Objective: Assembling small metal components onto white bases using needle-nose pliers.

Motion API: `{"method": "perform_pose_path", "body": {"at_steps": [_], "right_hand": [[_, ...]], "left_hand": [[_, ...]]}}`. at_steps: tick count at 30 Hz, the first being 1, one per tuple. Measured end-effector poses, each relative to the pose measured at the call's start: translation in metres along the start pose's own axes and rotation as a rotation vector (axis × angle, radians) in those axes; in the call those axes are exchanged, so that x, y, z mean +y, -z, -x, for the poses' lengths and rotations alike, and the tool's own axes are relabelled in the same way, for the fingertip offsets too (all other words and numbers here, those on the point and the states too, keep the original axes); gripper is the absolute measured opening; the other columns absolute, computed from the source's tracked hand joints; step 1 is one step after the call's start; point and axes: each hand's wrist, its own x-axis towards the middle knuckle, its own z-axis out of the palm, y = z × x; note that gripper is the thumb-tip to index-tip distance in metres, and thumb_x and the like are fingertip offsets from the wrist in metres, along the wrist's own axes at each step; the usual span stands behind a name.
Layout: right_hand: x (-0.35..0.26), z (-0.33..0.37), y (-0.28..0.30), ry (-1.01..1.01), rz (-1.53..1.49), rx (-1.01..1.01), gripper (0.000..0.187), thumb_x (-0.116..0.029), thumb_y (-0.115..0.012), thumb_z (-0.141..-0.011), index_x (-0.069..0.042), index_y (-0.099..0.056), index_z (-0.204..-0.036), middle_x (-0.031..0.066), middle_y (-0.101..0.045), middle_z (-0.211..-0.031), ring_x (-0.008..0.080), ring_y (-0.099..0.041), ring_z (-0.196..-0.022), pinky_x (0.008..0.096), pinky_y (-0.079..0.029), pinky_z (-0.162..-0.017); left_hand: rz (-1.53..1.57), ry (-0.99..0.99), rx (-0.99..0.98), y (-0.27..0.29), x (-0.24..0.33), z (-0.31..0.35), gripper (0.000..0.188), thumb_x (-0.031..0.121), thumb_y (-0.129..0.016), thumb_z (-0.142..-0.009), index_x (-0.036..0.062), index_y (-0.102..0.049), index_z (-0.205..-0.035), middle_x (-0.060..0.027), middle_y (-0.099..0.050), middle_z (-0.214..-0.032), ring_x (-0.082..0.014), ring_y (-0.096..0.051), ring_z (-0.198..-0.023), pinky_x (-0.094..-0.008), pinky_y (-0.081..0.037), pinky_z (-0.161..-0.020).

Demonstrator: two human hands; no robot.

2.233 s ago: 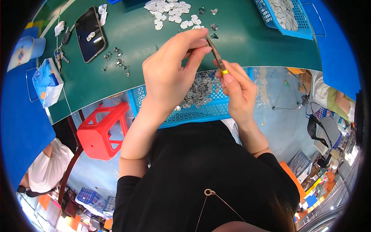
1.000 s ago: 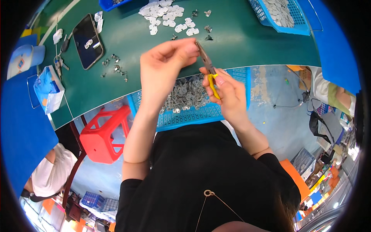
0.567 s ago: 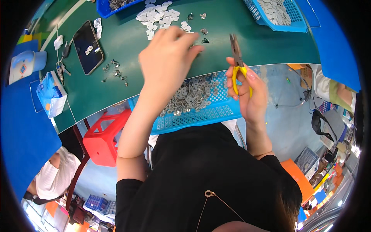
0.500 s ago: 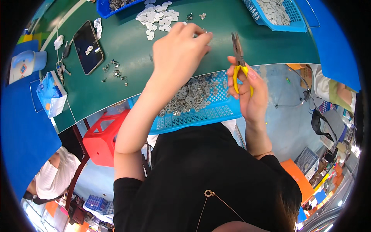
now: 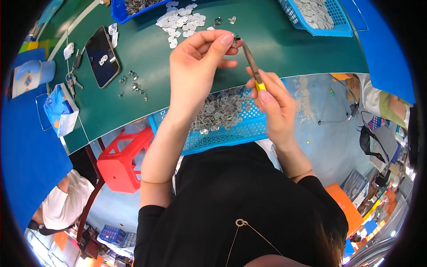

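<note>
Over the green table my left hand pinches a small metal part between thumb and fingertips; a dark bit shows at its edge. My right hand is closed around yellow-handled needle-nose pliers. Their jaws point up and left, with the tip close beside the metal part; whether they touch it I cannot tell. Below both hands, a light-blue basket at my lap holds a heap of small metal pieces.
Flat pale plates lie beyond my left hand, near a blue tray. Another blue basket of plates stands far right. At left are a phone, keys, loose fittings and a tissue pack. A red stool stands below.
My left hand has turned, bringing the pinched metal part into view. My right hand has moved left and up, and the pliers now tilt left toward that part.
</note>
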Motion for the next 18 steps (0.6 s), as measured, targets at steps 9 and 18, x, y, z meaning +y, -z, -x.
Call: {"method": "perform_pose_path", "body": {"at_steps": [9, 18], "right_hand": [[0.000, -0.002, -0.011, -0.039, 0.066, -0.006, 0.036, -0.009, -0.044, -0.088, 0.008, -0.052, -0.118, 0.0075, -0.053, -0.095, 0.0060, -0.045, -0.071, 0.0161, -0.034, -0.055], [0.002, -0.001, -0.010, -0.006, 0.166, 0.009, 0.034, -0.009, -0.043, -0.088, 0.008, -0.053, -0.116, 0.0060, -0.053, -0.092, 0.0049, -0.042, -0.068, 0.0162, -0.033, -0.053]], "left_hand": [[0.056, 0.038, 0.090, 0.004, -0.002, 0.017, 0.022, 0.021, -0.064, -0.085, 0.0013, -0.062, -0.094, -0.0032, -0.064, -0.084, -0.0094, -0.060, -0.078, -0.0219, -0.050, -0.063], [0.071, 0.054, 0.115, 0.002, -0.004, 0.019, 0.022, 0.020, -0.066, -0.084, 0.0010, -0.063, -0.094, -0.0035, -0.065, -0.084, -0.0095, -0.061, -0.076, -0.0216, -0.048, -0.063]]}}
